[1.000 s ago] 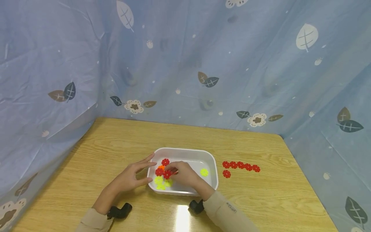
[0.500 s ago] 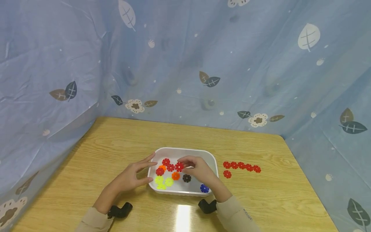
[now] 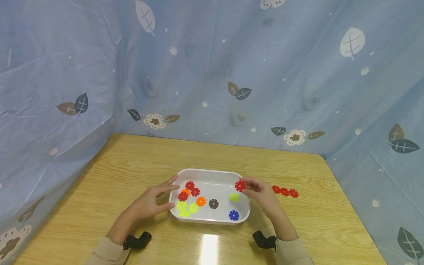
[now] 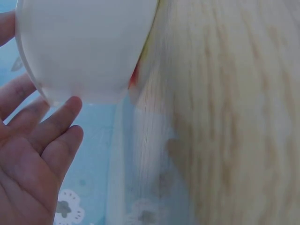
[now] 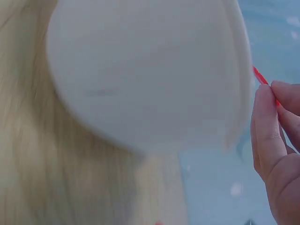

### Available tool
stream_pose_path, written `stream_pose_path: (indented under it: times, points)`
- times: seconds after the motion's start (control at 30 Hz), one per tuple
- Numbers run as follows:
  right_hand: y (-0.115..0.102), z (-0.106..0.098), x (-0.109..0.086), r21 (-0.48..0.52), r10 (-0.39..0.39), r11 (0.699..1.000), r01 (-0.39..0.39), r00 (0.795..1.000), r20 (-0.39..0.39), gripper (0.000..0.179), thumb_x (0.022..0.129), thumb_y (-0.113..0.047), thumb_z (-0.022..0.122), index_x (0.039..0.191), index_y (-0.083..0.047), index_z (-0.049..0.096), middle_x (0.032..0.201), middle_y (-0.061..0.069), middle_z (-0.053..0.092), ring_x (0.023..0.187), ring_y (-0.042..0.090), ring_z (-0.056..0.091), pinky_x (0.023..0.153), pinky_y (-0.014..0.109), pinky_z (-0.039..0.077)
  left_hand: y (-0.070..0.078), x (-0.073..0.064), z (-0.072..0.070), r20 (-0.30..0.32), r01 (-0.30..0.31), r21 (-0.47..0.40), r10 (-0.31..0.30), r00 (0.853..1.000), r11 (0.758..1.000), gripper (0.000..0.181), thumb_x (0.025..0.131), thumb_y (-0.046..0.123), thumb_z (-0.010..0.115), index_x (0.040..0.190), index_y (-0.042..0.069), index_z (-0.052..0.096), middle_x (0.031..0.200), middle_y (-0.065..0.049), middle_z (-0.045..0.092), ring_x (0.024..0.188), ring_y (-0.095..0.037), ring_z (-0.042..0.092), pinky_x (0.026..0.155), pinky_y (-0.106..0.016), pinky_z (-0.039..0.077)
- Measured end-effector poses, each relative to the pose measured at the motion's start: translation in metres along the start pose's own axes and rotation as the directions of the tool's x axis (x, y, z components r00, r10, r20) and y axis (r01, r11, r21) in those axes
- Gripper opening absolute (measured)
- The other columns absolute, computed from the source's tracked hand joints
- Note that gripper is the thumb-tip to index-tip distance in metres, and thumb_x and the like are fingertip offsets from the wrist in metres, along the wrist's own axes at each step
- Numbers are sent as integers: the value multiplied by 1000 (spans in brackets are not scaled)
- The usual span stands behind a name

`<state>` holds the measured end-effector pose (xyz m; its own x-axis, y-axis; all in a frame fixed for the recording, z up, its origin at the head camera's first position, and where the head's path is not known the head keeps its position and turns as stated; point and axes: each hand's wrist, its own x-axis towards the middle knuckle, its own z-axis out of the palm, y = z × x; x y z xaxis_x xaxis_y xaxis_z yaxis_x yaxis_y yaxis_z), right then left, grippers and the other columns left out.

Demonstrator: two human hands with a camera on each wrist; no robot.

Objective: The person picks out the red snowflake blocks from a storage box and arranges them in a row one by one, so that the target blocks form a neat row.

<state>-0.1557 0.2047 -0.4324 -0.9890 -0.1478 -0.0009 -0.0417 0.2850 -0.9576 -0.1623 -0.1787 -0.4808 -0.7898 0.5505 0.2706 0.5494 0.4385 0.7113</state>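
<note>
My right hand (image 3: 263, 195) pinches a red notched plastic disc (image 3: 240, 186) between thumb and fingertips, over the right rim of the white tray (image 3: 212, 221). In the right wrist view the red disc (image 5: 259, 76) shows nearly edge-on. With fingers spread, my left hand (image 3: 149, 200) touches the tray's left end; in the left wrist view the fingers (image 4: 61, 117) lie by the tray wall (image 4: 84, 56). Inside the tray are several red, orange and yellow discs, mostly at the left, plus a black disc (image 3: 213, 203) and a blue disc (image 3: 233, 215).
Right of the tray, a row of red discs (image 3: 285, 191) lies on the wooden table (image 3: 142, 154), partly hidden behind my right hand. A blue patterned curtain (image 3: 198, 73) surrounds the table's back and sides. A black wrist device (image 3: 264, 240) sits below my right forearm.
My right hand has lifted a red disc from the left part of the tray and carried it right, to the right rim. The left hand has stayed in place.
</note>
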Motion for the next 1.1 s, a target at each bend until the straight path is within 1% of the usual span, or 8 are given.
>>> stream_pose_path:
  times: [0.17,0.3,0.43,0.53,0.77,0.87,1.0,1.1]
  points:
    - [15,-23,-12,-18,43,999,-44,995,-93,41,86,-9,68,125,1,58,122,15,60,98,10,57,81,16,52,0,0,1,-2,1,-1,-1,1000,1000,52,86,28,70,132,8,56,156,-6,28,137,-34,36,98,-51,46]
    - [31,-38,-19,-57,60,996,-69,986,-154,42,87,-12,67,126,0,58,125,13,59,99,3,57,82,15,51,1,0,1,-2,-2,4,2,1000,1000,52,86,27,70,132,8,56,155,-7,28,137,-35,36,98,-51,46]
    - [44,-49,-25,-60,71,995,-85,977,-200,40,89,-11,65,127,-1,58,129,13,56,100,-1,56,83,14,51,1,0,1,-5,-1,8,1,1000,1000,52,85,27,70,131,8,56,155,-6,29,137,-34,36,98,-50,46]
    - [51,-54,-29,-58,93,992,-109,969,-228,40,90,-11,63,128,0,56,129,13,54,98,-2,55,81,13,50,1,0,1,-2,-3,-7,3,1000,1000,52,86,26,70,132,7,56,156,-7,28,137,-35,35,97,-51,46]
    - [64,-63,-31,-78,169,978,-196,950,-261,42,91,-15,63,130,-1,55,122,7,57,97,-1,53,79,13,48,-1,0,1,1,-11,-11,11,1000,1000,52,87,29,69,132,7,55,156,-7,27,137,-36,35,96,-53,47]
    - [70,-64,-30,-89,192,971,-222,944,-269,41,90,-13,64,129,-2,56,122,9,58,94,-1,53,77,13,48,-2,0,1,-2,-12,-12,12,1000,1000,52,87,29,69,132,6,55,156,-7,27,137,-37,35,96,-54,46]
    - [77,-64,-29,-126,188,965,-229,943,-273,40,91,-9,62,129,0,56,126,15,57,93,-5,52,78,11,48,-2,0,1,0,-14,-19,14,1000,1000,52,87,27,69,132,6,55,156,-7,27,136,-38,34,96,-55,46]
    - [80,-63,-29,-181,170,958,-223,947,-272,38,91,-7,61,128,0,56,128,18,57,93,-6,52,77,11,48,-2,0,1,2,-12,-21,12,1000,1000,52,87,28,69,132,6,55,156,-7,27,136,-37,35,96,-55,46]
